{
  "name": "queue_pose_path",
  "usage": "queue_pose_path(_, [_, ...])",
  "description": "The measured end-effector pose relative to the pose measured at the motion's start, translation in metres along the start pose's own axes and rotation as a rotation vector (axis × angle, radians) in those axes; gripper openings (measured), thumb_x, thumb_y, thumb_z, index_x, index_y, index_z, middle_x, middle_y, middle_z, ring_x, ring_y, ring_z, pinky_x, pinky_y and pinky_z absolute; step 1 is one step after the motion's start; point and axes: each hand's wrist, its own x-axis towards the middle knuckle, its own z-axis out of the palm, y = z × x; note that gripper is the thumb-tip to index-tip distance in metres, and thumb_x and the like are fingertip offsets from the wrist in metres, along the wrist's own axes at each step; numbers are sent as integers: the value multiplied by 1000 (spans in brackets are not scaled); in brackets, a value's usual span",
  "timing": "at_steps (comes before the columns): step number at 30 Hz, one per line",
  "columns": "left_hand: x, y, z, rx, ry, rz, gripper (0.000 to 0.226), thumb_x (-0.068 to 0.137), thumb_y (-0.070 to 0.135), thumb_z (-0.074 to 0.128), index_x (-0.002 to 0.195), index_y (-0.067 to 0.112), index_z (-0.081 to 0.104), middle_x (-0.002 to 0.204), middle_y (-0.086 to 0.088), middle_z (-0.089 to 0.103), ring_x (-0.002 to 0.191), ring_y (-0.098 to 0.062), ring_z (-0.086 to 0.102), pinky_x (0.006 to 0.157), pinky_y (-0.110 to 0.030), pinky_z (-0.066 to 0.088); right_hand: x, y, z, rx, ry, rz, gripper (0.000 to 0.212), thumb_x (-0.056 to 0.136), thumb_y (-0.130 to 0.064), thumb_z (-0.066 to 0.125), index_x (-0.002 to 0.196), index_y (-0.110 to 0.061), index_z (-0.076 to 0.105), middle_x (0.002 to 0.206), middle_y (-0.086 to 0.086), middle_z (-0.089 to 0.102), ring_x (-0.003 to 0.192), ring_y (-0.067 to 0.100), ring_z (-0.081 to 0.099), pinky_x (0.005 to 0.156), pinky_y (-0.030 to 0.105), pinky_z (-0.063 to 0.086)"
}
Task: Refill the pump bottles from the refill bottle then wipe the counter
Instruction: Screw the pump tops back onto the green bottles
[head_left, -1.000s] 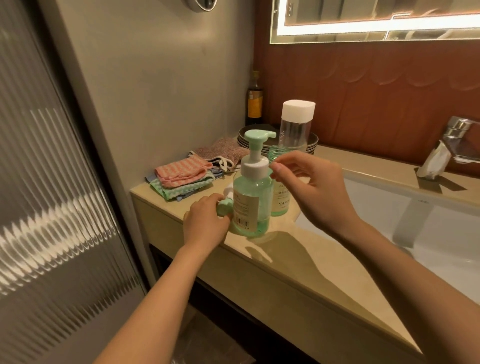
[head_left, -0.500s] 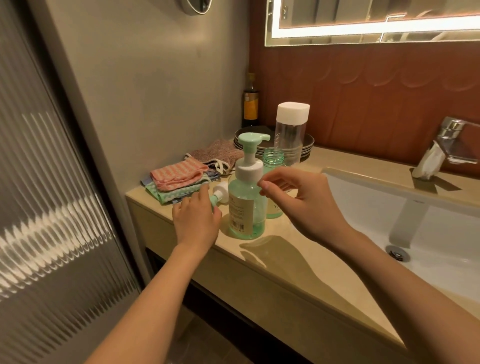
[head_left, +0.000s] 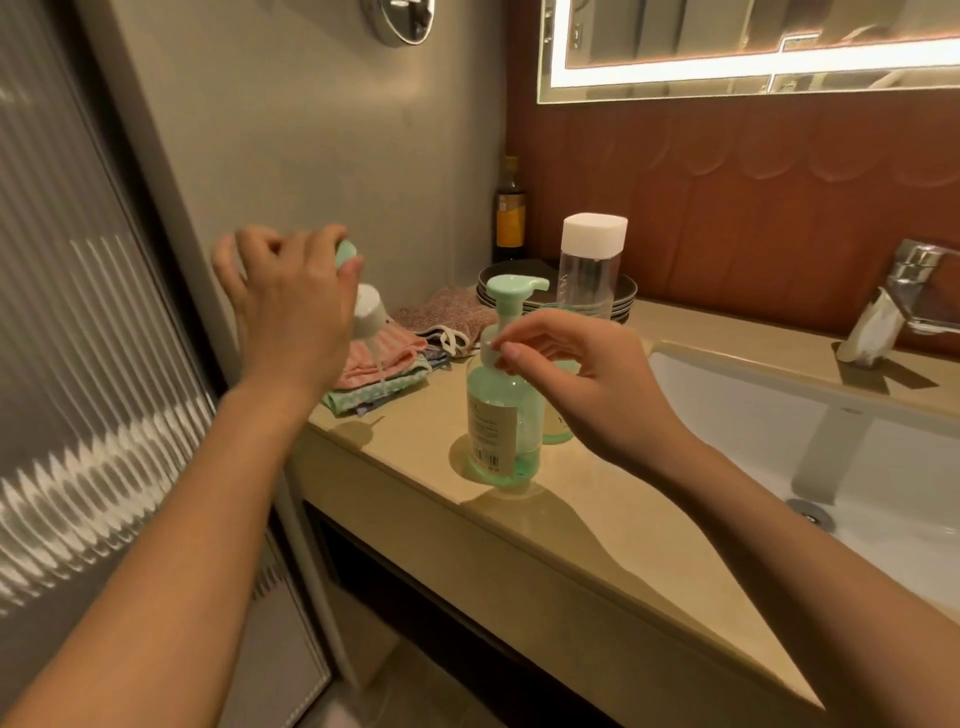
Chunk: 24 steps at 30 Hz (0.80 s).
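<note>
A green pump bottle (head_left: 498, 415) with its pump on stands near the counter's (head_left: 597, 519) front edge. My right hand (head_left: 587, 384) pinches its white collar with thumb and fingertips. Just behind it a second green bottle (head_left: 558, 434) stands, mostly hidden by that hand. My left hand (head_left: 291, 306) grips a loose pump head (head_left: 366, 312), green top and white collar, with its thin tube hanging down above the folded cloths (head_left: 384, 364). The clear refill bottle (head_left: 592, 260) with a white cap stands upright at the back.
A stack of dark plates (head_left: 626, 301) and a dark glass bottle (head_left: 509, 213) sit in the back corner. The white sink (head_left: 883, 467) and chrome faucet (head_left: 904, 296) lie to the right. A ribbed glass panel (head_left: 93, 389) stands close on the left.
My left hand has lifted the loose pump head off the counter, up and to the left. My right hand has stayed at the front bottle's collar.
</note>
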Motion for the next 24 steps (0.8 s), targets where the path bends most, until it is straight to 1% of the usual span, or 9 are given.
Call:
queue_pose_path(4, [36,16,-50,3,35,96,42,99,41,37,119,13,60,115,-15,61,112,-35,37,103,-53,20,16,-13,4,3,7,-49,20,92,-21,58,111,-18,65,101,-12,64,95,-3,59,83,8,46])
queue_pose_path(8, [62,46,-85,-65,-12,184,43,97,45,38,122,18,61,114,-16,54,117,-31,34,104,-46,19,38,-25,4,46,25,-22,44,90,-32,61,131,-20,50,124,-9,57,111,0,52,88,8,42])
queue_pose_path(10, [70,58,-94,-81,-30,229,44,96,48,38,120,21,62,105,-9,51,116,-28,35,103,-43,20,50,-30,1,122,24,34,57,86,-42,64,136,-21,45,133,-5,54,117,4,51,94,19,44])
queue_pose_path(12, [75,68,-98,-110,-56,249,44,96,51,37,117,23,64,96,-1,42,116,-27,36,102,-41,21,57,-33,-2,226,13,73,66,80,-51,66,135,-21,45,131,-1,56,116,10,55,97,34,48])
queue_pose_path(15, [77,82,-100,-158,-80,267,42,95,52,37,113,26,65,93,4,43,119,-24,37,103,-42,20,57,-35,-8,293,9,75,59,81,-46,67,130,-19,49,123,-1,61,108,11,61,93,39,52])
queue_pose_path(19, [69,97,-92,-289,-84,286,39,94,53,39,105,29,68,78,14,47,115,-20,44,104,-45,22,44,-35,-14,367,33,61,37,86,-31,66,118,-16,56,109,5,66,96,14,65,85,27,55])
queue_pose_path(21, [63,102,-83,-411,-108,302,39,93,55,42,105,30,68,84,16,58,111,-17,50,103,-47,28,38,-31,-18,347,67,68,34,85,-28,67,115,-15,57,105,5,66,94,14,64,79,21,54])
queue_pose_path(22, [59,102,-77,-490,-132,303,42,90,58,42,108,30,68,94,12,64,111,-18,53,102,-50,31,36,-28,-20,332,85,78,35,84,-27,68,114,-14,57,104,5,67,93,14,64,77,20,54])
queue_pose_path(24, [51,103,-62,-647,-185,302,59,84,66,35,122,29,60,117,4,64,117,-19,53,103,-53,35,31,-19,-26,325,106,109,38,82,-27,70,115,-12,57,103,6,66,94,17,64,78,23,55])
